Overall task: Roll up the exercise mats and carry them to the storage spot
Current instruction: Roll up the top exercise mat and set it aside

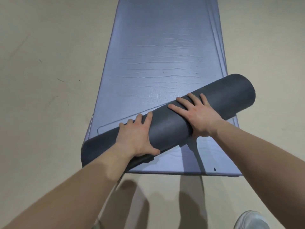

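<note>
Clearly only partly wound, the dark grey foam mat roll [168, 129] lies askew across the near end of the flat blue-grey mat stack [165, 55], its right end farther up the stack than its left. The left hand [135, 134] and right hand [196, 113] both lie spread, palms pressing on top. The foam looks soft, light and springy, likely to unwind; pressing nearer both ends should square it.

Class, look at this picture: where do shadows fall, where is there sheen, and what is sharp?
Head view: soft arm shadows cross the floor below the mat and its near end; a pale sheen lies on its middle; the left hand, right hand and roll look sharp.
</note>
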The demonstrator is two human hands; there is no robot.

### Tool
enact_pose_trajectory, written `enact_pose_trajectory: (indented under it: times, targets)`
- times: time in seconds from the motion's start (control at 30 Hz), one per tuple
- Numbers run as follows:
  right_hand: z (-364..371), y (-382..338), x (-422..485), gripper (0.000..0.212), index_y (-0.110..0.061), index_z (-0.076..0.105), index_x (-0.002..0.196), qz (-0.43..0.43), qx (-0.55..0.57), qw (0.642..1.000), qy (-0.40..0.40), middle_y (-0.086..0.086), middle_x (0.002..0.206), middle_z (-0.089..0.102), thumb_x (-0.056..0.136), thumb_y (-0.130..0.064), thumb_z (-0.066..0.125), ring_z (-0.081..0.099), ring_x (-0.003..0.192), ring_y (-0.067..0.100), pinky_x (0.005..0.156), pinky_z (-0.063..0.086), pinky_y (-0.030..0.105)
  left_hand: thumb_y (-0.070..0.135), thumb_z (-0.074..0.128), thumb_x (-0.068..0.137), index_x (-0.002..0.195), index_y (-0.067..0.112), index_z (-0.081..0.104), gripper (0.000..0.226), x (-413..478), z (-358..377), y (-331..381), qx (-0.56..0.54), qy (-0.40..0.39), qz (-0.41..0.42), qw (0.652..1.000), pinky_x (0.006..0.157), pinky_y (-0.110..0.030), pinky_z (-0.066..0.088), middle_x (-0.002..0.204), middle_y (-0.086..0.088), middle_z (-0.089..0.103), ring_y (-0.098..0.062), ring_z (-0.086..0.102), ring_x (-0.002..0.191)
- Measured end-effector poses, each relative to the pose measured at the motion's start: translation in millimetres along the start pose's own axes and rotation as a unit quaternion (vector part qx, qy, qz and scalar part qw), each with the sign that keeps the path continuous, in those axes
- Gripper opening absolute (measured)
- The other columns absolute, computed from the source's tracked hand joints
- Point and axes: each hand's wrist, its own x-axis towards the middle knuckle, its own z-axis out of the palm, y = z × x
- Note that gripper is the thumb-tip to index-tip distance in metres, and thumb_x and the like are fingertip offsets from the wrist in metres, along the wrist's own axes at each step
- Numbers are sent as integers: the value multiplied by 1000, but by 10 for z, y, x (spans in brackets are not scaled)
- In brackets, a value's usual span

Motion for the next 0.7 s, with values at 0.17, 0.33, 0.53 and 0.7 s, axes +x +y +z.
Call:
enact_pose_trajectory:
  times: [0.17, 0.33, 0.53, 0.7]
  targets:
    - [282, 8, -670, 93, -41, 0, 159, 212, 102, 972, 23, 21, 164, 8, 95, -19, 64, 25, 145, 49, 110, 39, 58, 87, 63, 62, 160, 40, 12, 120, -316, 80, 187, -116, -51, -3, 992, 87, -35, 46, 138, 11, 52, -23, 56, 118]
    - [450, -413, -1147, 69, -32, 11, 163, 290, 549, 783, -48, 10, 146, 56, 105, -50, 44, 53, 133, 34, 105, 39, 37, 89, 58, 59, 154, 43, 28, 110, -454, 227, 428, -241, -41, -61, 968, 88, -37, 52, 124, 9, 68, -24, 62, 111]
    - [591, -590, -1051, 121, -56, 19, 150, 342, 717, 607, 16, -1, 146, 53, 47, -96, 69, 61, 124, 25, 108, 48, 47, 82, 60, 64, 151, 31, 38, 103, -370, 272, 975, -331, -8, -62, 942, 93, -38, 54, 124, 9, 70, -23, 63, 115]
    - [710, 288, -1271, 111, -48, -8, 159, 415, 669, 616, 10, 12, 163, 18, 79, -80, 61, 35, 145, 39, 120, 30, 49, 65, 65, 84, 155, 16, 29, 93, 118, 198, 2013, -314, 42, -11, 948, 85, -38, 51, 117, -6, 71, -33, 61, 115]
